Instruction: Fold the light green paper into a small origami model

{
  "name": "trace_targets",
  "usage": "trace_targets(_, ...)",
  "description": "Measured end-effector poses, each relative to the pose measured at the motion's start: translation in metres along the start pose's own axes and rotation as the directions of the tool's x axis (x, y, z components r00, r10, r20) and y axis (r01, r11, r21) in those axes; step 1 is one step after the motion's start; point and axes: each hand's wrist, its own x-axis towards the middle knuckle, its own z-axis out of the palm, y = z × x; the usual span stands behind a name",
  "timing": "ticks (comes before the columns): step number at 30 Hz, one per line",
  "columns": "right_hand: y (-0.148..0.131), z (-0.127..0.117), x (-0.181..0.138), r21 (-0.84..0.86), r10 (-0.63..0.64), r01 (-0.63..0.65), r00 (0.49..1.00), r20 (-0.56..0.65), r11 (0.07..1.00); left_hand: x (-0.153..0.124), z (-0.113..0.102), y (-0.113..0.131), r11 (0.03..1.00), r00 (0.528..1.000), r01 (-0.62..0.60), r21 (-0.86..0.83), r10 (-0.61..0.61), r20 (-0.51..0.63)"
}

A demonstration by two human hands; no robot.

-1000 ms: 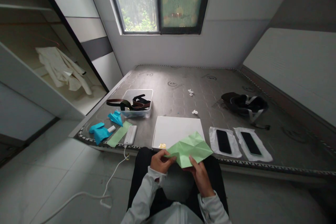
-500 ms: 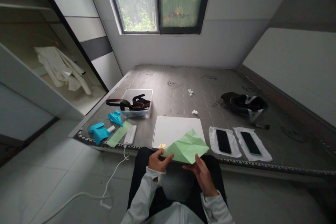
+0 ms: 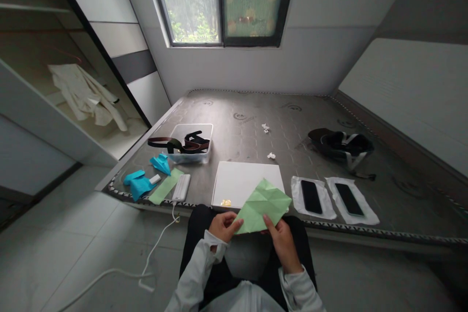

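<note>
A creased light green paper sheet [image 3: 263,204] is held in front of me, over my lap at the near edge of the mattress [image 3: 256,122]. My left hand [image 3: 224,226] pinches its lower left corner. My right hand [image 3: 281,241] grips its lower edge from below, thumb on top. Just behind the sheet lies a white board [image 3: 241,180] with a small yellow scrap [image 3: 226,203] on its near edge.
Two dark phones [image 3: 311,196] [image 3: 349,199] lie on white wrappers to the right. A clear box with belts [image 3: 190,144], blue folded papers [image 3: 139,183], a green strip [image 3: 166,186] and a white power bank [image 3: 182,187] with cable sit left. A black bag [image 3: 341,145] lies far right.
The green sheet has been turned and tilted more upright between my hands, its lower point drawn in. Both hands shifted slightly along its lower edge.
</note>
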Motion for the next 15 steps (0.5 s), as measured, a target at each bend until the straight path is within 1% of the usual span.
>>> trace_targets(2, 0.0, -0.002, -0.001, -0.031, 0.003, -0.002, 0.999, 0.033, 1.0, 0.0, 0.0, -0.001, 0.999, 0.997, 0.028, -0.045, -0.025, 0.076)
trace_targets(4, 0.0, -0.003, -0.002, -0.055, -0.017, 0.018, 1.0, 0.016, 0.998, 0.001, 0.0, -0.001, 0.989, 0.992, 0.089, -0.121, -0.076, 0.104)
trace_targets(5, 0.0, -0.003, -0.003, -0.074, -0.059, 0.057, 0.998, -0.02, 0.996, 0.001, 0.0, -0.002, 0.983, 0.991, 0.109, -0.149, -0.095, 0.095)
trace_targets(6, 0.0, -0.003, -0.004, -0.101, -0.128, 0.12, 0.989, -0.068, 0.988, 0.002, 0.0, -0.002, 0.979, 0.992, 0.118, -0.167, -0.107, 0.074)
trace_targets(7, 0.0, -0.003, -0.006, -0.14, -0.219, 0.203, 0.969, -0.112, 0.969, 0.003, -0.001, -0.003, 0.977, 0.992, 0.121, -0.175, -0.114, 0.046)
trace_targets(8, 0.0, -0.003, -0.007, -0.193, -0.319, 0.291, 0.938, -0.132, 0.937, 0.004, -0.001, -0.005, 0.977, 0.993, 0.122, -0.177, -0.121, 0.017)
trace_targets(9, 0.0, -0.003, -0.009, -0.257, -0.41, 0.371, 0.905, -0.114, 0.892, 0.005, -0.001, -0.006, 0.976, 0.992, 0.126, -0.176, -0.129, -0.006)
trace_targets(10, 0.0, -0.002, -0.01, -0.318, -0.472, 0.433, 0.88, -0.056, 0.844, 0.006, -0.001, -0.006, 0.976, 0.99, 0.133, -0.174, -0.139, -0.022)
trace_targets(11, 0.0, -0.002, -0.011, -0.371, -0.506, 0.477, 0.862, 0.022, 0.797, 0.006, -0.001, -0.006, 0.974, 0.988, 0.142, -0.176, -0.149, -0.029)
trace_targets(12, 0.0, -0.001, -0.012, -0.411, -0.508, 0.502, 0.855, 0.103, 0.761, 0.005, 0.001, -0.005, 0.971, 0.987, 0.153, -0.186, -0.16, -0.025)
trace_targets(13, 0.001, -0.001, -0.013, -0.433, -0.486, 0.508, 0.857, 0.171, 0.744, 0.004, 0.003, -0.003, 0.965, 0.986, 0.162, -0.204, -0.168, -0.01)
trace_targets(14, 0.002, 0.0, -0.013, -0.437, -0.453, 0.501, 0.865, 0.217, 0.747, 0.003, 0.005, -0.001, 0.96, 0.986, 0.163, -0.226, -0.165, 0.012)
trace_targets(15, 0.003, 0.001, -0.013, -0.424, -0.421, 0.484, 0.875, 0.238, 0.766, 0.0, 0.008, 0.003, 0.957, 0.988, 0.154, -0.246, -0.15, 0.037)
